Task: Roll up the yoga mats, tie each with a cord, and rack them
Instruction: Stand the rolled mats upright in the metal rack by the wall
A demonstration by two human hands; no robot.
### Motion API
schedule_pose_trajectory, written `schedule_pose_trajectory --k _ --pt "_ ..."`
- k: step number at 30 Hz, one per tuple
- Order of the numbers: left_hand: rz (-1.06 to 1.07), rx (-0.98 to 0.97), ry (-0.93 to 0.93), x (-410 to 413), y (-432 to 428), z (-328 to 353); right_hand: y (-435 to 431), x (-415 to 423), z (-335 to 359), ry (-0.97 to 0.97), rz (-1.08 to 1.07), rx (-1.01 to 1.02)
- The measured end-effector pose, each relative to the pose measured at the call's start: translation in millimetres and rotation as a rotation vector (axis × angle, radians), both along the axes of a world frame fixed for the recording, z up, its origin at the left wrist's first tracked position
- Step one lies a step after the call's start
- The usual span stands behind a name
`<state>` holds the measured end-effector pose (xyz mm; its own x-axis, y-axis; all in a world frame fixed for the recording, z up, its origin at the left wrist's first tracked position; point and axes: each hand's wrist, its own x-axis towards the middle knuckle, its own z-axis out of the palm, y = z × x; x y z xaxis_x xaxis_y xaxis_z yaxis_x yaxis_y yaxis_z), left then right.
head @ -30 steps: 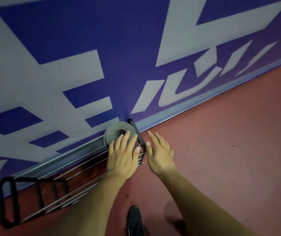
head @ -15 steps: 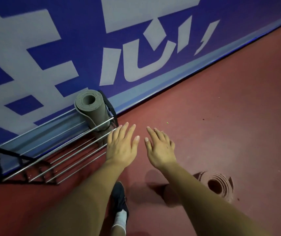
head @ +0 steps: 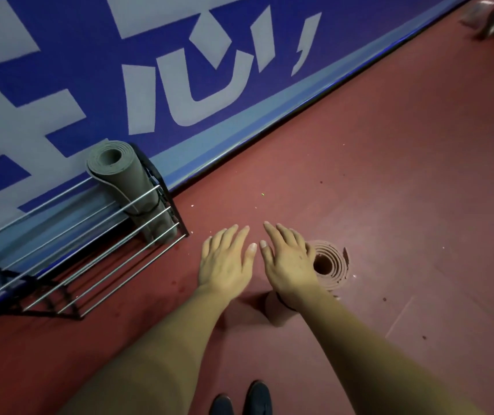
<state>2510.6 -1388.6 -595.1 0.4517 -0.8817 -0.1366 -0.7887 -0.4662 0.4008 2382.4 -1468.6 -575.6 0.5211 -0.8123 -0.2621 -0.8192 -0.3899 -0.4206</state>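
A second ago both hands were at the end of the grey rolled foam yoga mat [head: 126, 181] in the chrome-wire rack with black end frames [head: 166, 193]. They have since come away from it and moved right, and the view has swung with them. The grey mat now stands on its own at the right end of the rack, leaning on the blue wall banner with pale lettering [head: 90, 55], with a thin black cord [head: 147, 210] round its lower half. I judge that mat finished and the next one in hand. The left hand [head: 226, 262] hovers flat over the dark red floor [head: 389, 175], fingers straight and slightly spread, holding nothing. The right hand [head: 287, 262] is equally flat and empty, just in front of the terracotta rolled foam yoga mat [head: 337, 269], which stands on end on the floor, well apart from the rack. A dark band shows near the right wrist, and I cannot tell whether it is that mat's cord or a wristband. The count: 2 rolled mats, 1 racked and 1 on the floor, 1 rack, 1 cord plainly seen, 2 empty hands, and 2 dark shoes [head: 259, 396] at the bottom edge.
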Motion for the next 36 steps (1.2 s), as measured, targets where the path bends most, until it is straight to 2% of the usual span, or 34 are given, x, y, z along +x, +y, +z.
schedule_pose_trajectory --k 7,12,18,21,25,28,30,32,34,36 --pt "-0.027 0.008 0.03 -52.6 -3.2 -27.1 -4.5 -55.0 -21.6 -0.011 -0.118 0.048" --pt "-0.044 0.044 0.048 -97.5 -28.7 -45.5 -28.5 -95.6 -42.2 -0.019 -0.151 0.012" --pt "0.084 0.061 0.136 -157.3 -62.1 -72.7 -70.4 -128.0 -81.2 0.016 -0.111 0.002" --pt "0.223 -0.007 0.28 -177.6 -71.6 -89.3 -83.4 -139.6 -95.7 -0.027 -0.075 0.009" --pt "0.389 -0.232 0.525 -188.1 -89.2 -96.0 -102.6 -151.6 -109.0 -0.262 -0.09 -0.027" --pt "0.543 -0.286 0.573 -190.3 -103.9 -98.8 -114.0 -154.3 -112.5 -0.497 -0.173 0.097" --pt "0.573 -0.285 0.559 -189.4 -108.5 -101.3 -120.7 -153.1 -117.1 -0.575 -0.297 0.231" --pt "0.546 -0.278 0.539 -186.8 -106.8 -103.8 -123.7 -154.0 -125.1 -0.556 -0.381 0.343" --pt "0.524 -0.291 0.551 -183.1 -101.0 -107.7 -122.2 -156.3 -133.0 -0.499 -0.337 0.416" --pt "0.536 -0.319 0.615 -179.9 -95.2 -110.1 -117.6 -156.7 -134.6 -0.531 -0.312 0.534"
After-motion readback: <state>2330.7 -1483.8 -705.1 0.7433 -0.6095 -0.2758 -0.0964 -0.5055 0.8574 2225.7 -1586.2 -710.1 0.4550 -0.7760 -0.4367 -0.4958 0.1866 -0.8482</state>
